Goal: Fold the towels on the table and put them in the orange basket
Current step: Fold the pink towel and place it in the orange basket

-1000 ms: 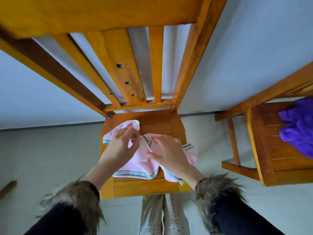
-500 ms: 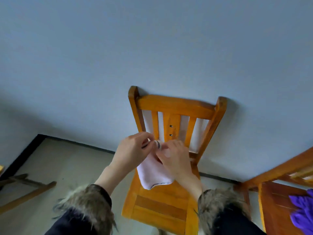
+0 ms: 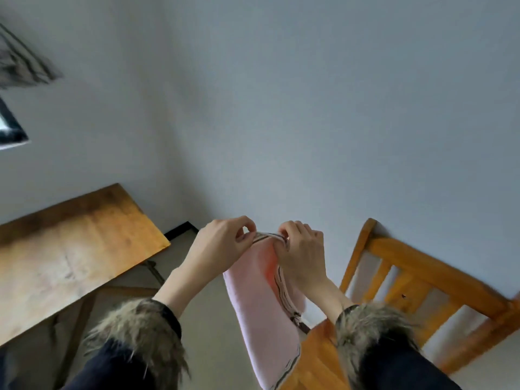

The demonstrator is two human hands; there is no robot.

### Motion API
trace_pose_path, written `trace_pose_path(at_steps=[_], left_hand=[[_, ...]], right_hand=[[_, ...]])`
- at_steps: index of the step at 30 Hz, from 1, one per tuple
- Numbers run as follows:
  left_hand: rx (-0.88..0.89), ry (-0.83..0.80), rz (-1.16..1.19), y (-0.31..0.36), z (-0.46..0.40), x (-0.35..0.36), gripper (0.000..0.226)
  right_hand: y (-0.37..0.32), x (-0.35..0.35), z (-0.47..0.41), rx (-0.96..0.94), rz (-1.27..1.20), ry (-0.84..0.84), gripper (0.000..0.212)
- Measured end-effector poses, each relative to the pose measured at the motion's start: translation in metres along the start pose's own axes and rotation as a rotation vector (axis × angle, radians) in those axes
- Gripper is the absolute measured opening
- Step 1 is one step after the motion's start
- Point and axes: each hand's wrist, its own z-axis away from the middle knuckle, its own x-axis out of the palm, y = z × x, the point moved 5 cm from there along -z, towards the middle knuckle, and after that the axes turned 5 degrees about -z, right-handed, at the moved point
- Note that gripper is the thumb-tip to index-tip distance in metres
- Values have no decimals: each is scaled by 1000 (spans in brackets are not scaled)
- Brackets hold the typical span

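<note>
Hands, left (image 3: 222, 244) and right (image 3: 302, 249), each pinch in a closed grip the pink towel's (image 3: 264, 313) top edge, hanging above the chair (image 3: 416, 280).

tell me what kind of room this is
Probably a plain indoor room, perhaps a classroom or workroom: a bare pale wall, a worn wooden table and a wooden slat-back chair.

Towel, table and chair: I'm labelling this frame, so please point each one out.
towel (image 3: 261, 313), head view, on the hanging pink cloth.
table (image 3: 70, 249), head view, on the bare wooden top.
chair (image 3: 422, 266), head view, on the top rail of the backrest.
</note>
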Motion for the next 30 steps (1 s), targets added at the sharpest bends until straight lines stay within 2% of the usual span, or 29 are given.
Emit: trace_pose_path(at_steps=[2,7,15,19,21,30], left_hand=[[-26,12,-21,-46,10,-31,11],[-90,-39,-60,-165,42,-92,13],[-357,-62,1,-348,121,-145,7],[-524,68,51,-413,148,-170,12],[-591,143,49,-439,155,-185,4],[-789,289,-96,-566,150,-212,4]], right_hand=[[-34,24,-10,-56,-47,-21,28],[-115,104,-30,-24,-118,-134,6],[-244,216,-54,-81,-231,-302,18],[-298,258,-78,-133,-294,-390,24],[-317,276,-92,-169,-287,-420,25],[-344,381,-157,-172,-265,-601,20]])
